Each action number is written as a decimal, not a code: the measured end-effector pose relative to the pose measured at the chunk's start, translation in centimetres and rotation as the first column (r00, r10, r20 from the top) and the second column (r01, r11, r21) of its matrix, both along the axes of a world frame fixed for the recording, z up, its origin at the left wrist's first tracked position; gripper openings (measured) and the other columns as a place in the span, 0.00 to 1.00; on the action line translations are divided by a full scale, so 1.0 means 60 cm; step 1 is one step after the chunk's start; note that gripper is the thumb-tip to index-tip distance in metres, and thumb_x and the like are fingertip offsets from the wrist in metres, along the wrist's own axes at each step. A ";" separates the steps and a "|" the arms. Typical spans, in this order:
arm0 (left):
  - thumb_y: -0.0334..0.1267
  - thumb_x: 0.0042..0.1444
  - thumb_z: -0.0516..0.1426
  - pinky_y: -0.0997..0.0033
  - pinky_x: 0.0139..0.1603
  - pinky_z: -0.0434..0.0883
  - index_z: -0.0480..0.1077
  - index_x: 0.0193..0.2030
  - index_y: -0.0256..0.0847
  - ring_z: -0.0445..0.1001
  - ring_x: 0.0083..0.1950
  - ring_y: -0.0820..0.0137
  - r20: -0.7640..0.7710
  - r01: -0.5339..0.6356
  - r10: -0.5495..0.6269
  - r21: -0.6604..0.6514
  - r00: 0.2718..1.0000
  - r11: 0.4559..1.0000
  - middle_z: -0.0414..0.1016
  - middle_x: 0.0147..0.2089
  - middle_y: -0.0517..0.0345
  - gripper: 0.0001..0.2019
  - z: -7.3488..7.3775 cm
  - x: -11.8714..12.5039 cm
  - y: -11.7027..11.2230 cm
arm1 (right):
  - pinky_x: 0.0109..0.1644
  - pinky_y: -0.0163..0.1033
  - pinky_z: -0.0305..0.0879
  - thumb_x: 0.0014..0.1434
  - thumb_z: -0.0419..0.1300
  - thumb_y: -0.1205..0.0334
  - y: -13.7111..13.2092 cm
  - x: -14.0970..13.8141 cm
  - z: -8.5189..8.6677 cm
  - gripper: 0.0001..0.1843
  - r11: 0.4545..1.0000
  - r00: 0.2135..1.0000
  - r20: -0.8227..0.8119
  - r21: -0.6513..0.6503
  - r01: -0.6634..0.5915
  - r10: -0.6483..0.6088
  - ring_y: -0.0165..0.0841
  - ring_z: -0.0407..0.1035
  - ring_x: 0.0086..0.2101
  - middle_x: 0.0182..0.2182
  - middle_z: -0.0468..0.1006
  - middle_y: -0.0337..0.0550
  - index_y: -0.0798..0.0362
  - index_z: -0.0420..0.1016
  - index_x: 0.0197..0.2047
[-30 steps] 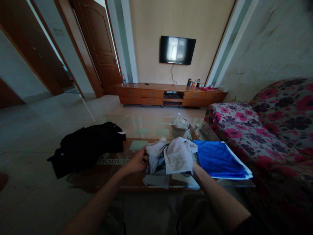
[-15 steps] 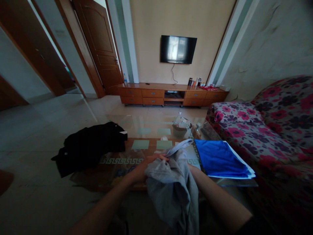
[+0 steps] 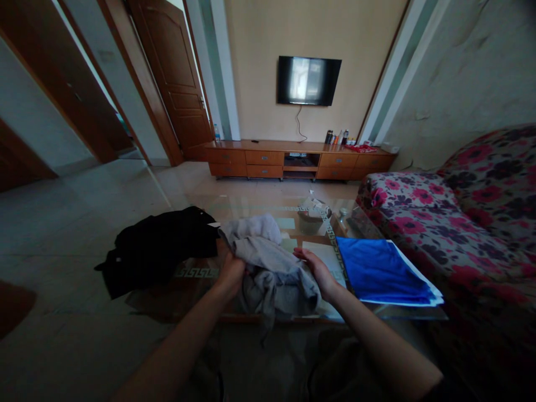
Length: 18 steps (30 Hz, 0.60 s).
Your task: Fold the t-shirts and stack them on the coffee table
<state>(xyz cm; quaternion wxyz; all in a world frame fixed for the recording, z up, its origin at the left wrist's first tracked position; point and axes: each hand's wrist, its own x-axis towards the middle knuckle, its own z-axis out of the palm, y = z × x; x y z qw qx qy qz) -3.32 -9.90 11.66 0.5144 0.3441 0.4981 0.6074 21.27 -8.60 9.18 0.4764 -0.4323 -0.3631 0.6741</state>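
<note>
A crumpled grey garment [image 3: 272, 257] lies bunched over the near edge of the glass coffee table, with a loose end hanging down. At its left side my left hand [image 3: 233, 274] is closed on the cloth, its fingertips partly hidden in the folds. My right hand [image 3: 320, 273] rests against the garment's right side, fingers stretched out and apart. To the right is a flat, folded blue cloth [image 3: 381, 271] with a white layer under it. A heap of black clothing [image 3: 161, 243] covers the table's left end.
The glass coffee table [image 3: 192, 272] has a green key-pattern border. Near its far right side stand a waste bin [image 3: 312, 220] and a small glass jar [image 3: 343, 215]. A flowered sofa [image 3: 419, 206] borders the right side. A low wooden cabinet [image 3: 263, 162] stands beneath the television [image 3: 309, 81].
The grey garment, held up and hanging in front of me before, is now lowered onto the table and spread leftward. My hands have moved apart, the right one now showing beside the cloth.
</note>
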 end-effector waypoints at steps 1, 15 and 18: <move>0.39 0.45 0.65 0.74 0.27 0.68 0.73 0.46 0.40 0.75 0.33 0.69 0.016 0.032 -0.032 -0.023 0.999 0.999 0.78 0.36 0.56 0.19 -0.002 0.004 0.000 | 0.61 0.48 0.64 0.57 0.65 0.42 0.000 0.000 -0.003 0.23 0.998 0.998 0.053 0.064 0.019 -0.023 0.44 0.72 0.53 0.50 0.80 0.44 0.48 0.78 0.49; 0.50 0.52 0.66 0.76 0.22 0.67 0.74 0.48 0.38 0.74 0.32 0.69 -0.150 0.202 -0.202 -0.011 0.968 0.979 0.76 0.39 0.53 0.22 -0.023 -0.002 0.017 | 0.58 0.48 0.68 0.62 0.64 0.48 -0.016 0.002 0.001 0.24 0.803 0.837 0.542 0.467 -0.370 0.071 0.42 0.74 0.49 0.49 0.80 0.43 0.48 0.74 0.59; 0.46 0.51 0.67 0.73 0.26 0.71 0.75 0.46 0.37 0.75 0.34 0.67 -0.231 0.343 -0.327 0.029 0.916 0.939 0.78 0.40 0.52 0.19 -0.016 -0.005 0.011 | 0.63 0.50 0.64 0.62 0.64 0.49 -0.016 0.003 -0.007 0.29 0.771 0.822 0.563 0.560 -0.305 -0.083 0.44 0.70 0.55 0.56 0.76 0.45 0.47 0.70 0.64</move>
